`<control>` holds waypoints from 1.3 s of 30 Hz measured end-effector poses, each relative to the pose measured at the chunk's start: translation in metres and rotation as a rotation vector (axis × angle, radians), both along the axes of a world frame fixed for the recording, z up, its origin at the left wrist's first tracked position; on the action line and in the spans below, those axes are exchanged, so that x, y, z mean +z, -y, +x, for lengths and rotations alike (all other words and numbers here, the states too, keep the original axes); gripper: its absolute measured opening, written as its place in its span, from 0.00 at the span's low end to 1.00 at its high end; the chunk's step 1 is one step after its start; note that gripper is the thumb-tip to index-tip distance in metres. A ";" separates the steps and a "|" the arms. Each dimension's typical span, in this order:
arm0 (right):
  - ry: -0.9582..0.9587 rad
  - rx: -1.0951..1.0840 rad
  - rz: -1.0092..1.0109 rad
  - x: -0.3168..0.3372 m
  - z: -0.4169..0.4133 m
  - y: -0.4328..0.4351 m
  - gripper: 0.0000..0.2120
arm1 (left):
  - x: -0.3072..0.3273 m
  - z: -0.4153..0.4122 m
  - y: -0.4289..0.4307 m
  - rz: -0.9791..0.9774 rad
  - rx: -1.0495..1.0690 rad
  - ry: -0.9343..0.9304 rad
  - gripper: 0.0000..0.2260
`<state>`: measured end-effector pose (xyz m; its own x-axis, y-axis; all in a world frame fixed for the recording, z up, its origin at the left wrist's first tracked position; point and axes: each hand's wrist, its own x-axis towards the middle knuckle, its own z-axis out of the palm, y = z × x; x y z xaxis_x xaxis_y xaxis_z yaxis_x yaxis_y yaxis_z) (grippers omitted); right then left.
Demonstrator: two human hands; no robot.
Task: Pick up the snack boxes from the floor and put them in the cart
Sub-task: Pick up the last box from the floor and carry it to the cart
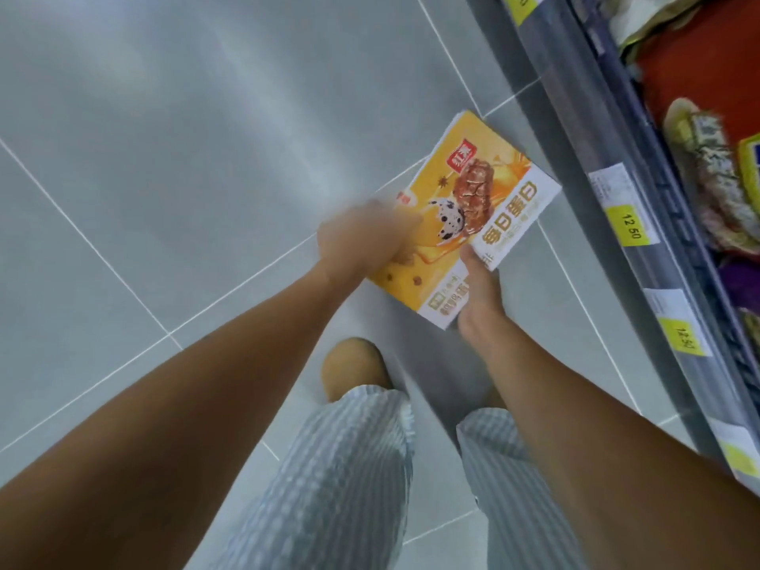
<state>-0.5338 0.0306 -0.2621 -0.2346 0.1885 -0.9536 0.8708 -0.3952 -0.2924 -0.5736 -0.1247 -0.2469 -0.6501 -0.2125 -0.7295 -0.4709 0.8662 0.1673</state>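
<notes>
Tiles of the grey floor [164,158] with pale joints fill the left side. The left hand [357,236] is blurred; its fingers lie on the printed face of the snack box [464,207], near the box's left edge. Whether they grip or only press cannot be told.

The snack box is yellow and white, picturing a chocolate bar, and sits tilted between the two hands, its far corner pointing away from the fingertips. Whether it still touches the floor cannot be told.

The right hand [481,298] holds the box's near right corner, with the thumb [473,257] pressed on top of the white band and the fingers hidden beneath the box.

Below the hands, a tan shoe [353,368] and striped trousers [341,479] are seen.

Beyond the right hand's fingers runs a grey shelf rail [608,166] bearing yellow price tags [631,226]. Bagged goods [715,178] lie on the shelf behind it.
</notes>
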 end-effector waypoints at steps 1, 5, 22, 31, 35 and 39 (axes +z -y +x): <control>-0.012 0.004 0.027 -0.002 0.001 -0.005 0.23 | -0.003 0.009 -0.001 0.056 0.030 0.056 0.32; -0.084 0.135 -0.003 -0.009 0.003 -0.018 0.25 | -0.023 0.037 -0.008 0.501 0.484 0.129 0.37; -0.045 0.586 0.022 0.142 0.054 -0.007 0.16 | 0.115 0.145 0.018 0.736 0.960 0.201 0.25; -0.151 1.123 -0.084 0.304 0.076 0.014 0.22 | 0.270 0.262 0.006 0.849 1.530 0.067 0.45; -0.185 1.331 -0.118 0.383 0.103 0.036 0.23 | 0.348 0.315 0.002 0.845 1.608 -0.118 0.43; -0.255 1.588 -0.126 0.450 0.140 0.058 0.23 | 0.421 0.366 -0.010 0.824 1.723 -0.346 0.28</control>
